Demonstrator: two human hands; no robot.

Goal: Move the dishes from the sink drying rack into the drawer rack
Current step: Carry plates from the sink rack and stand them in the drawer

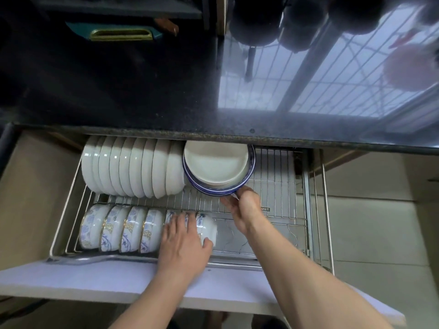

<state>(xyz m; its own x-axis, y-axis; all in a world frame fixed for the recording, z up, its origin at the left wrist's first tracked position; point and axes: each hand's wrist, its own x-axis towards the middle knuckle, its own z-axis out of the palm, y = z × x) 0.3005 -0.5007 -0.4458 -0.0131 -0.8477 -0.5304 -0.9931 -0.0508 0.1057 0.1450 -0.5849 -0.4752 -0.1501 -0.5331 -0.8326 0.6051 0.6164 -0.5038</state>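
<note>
**A:** ok so where are the dishes at right now?

**B:** The blue-rimmed plates (219, 168) are a small nested stack with a plain cream one in front, standing tilted on edge in the back row of the drawer rack (280, 186), touching the last of the white plates (133, 166) lined up on edge to their left. The right hand (242, 210) has them at the bottom rim — fingers curled under the edge, thumb side up, so that grip is closed on the stack.

**A:** and the other hand?

**B:** The left hand (184, 243) lies flat over the patterned bowl (205, 227) at the right end of the front row. Fingers spread pretty straight across the top, thumb against its near side — more resting or pressing than a real grip. The other floral bowls (118, 230) sit on edge in a row to its left, packed together.

**A:** anything around it?

**B:** The rack sits in a pulled-out drawer under a dark speckled surface (118, 91), which reflects a barred window. The rack's right part shows bare wire.
</note>
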